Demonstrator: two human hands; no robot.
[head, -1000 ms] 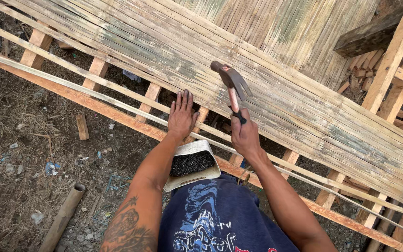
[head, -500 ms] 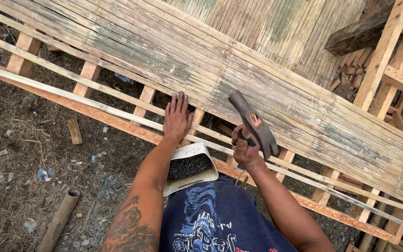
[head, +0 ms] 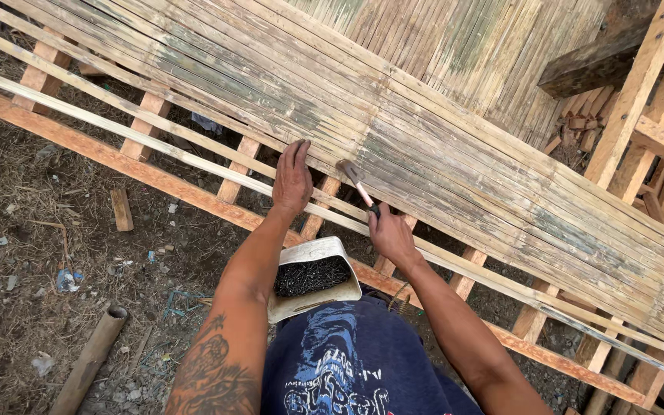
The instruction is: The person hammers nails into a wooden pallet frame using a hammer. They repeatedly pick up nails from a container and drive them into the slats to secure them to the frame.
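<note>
Now left hand (head: 292, 181) flat, fingers spread and extended, gripping nothing, pressing bamboo slats (head: 439, 146) down just beyond fingertips so strip stays put. Right hand (head: 390, 235) fingers wrapped tight round hammer (head: 356, 183) handle; head down on slats right beside left fingertips. Tub of nails (head: 310, 278) behind both wrists, on lap, within easy reach. Joists (head: 232, 180) under slats.

Bare dirt ground (head: 32, 230) strewn with dry straw and litter lies left of the fingers, in flat daylight. A bamboo pole (head: 86, 360) rests there, and a timber frame (head: 639, 115) rises at right.
</note>
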